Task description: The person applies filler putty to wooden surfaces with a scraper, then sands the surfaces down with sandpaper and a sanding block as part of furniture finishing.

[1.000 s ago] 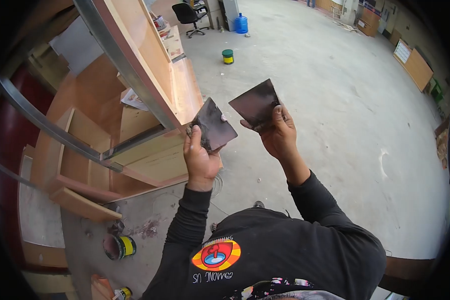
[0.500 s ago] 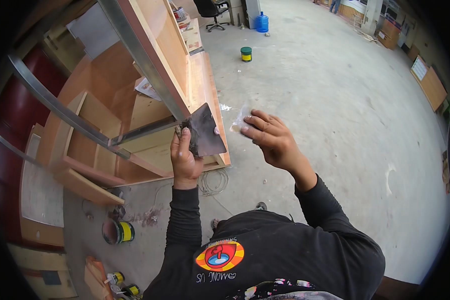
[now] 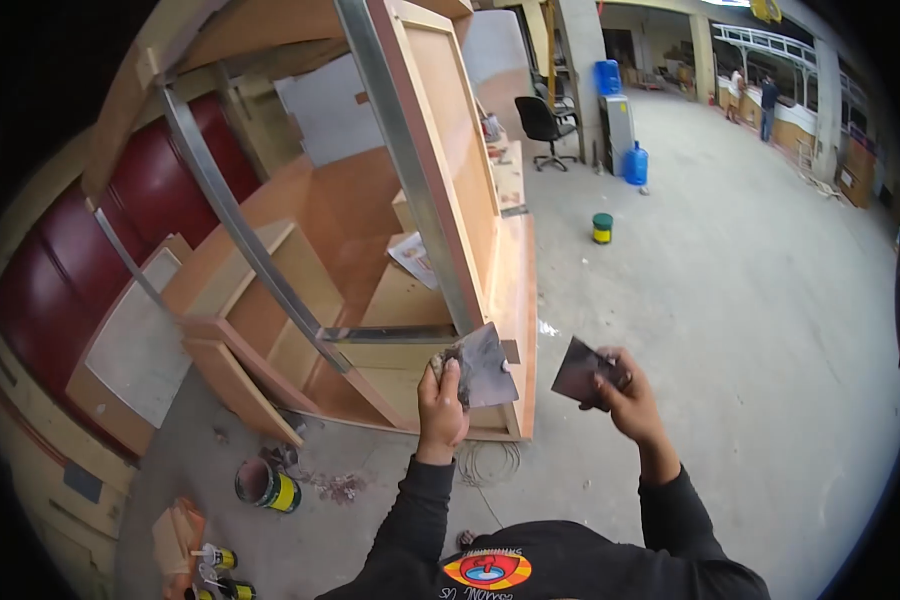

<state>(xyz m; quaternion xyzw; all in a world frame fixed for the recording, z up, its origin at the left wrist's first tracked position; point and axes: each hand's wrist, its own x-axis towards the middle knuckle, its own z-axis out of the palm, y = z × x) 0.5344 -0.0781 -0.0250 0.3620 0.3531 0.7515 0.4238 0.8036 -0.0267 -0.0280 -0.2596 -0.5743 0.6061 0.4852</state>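
My left hand grips a dark, flat metal putty plate, thumb on its near face. Dried, crusty residue covers the gripped side, and a small pale dab sits by the right edge. My right hand is closed on a square, dark putty scraper, its flat blade pointing left. The two tools are apart, a short way from each other. Behind the plate stands a wooden cabinet frame with a metal post and a metal crossbar.
An open, stained bucket stands at lower left near reddish spill marks. Coiled wire lies by the cabinet base. Farther off are a green bucket, an office chair and a blue water jug. Two people stand in the distance.
The view has tilted up and swung left, so more of the cabinet and far room shows. My right hand has turned its scraper, so the dark blade face now shows flat. Both hands keep hold.
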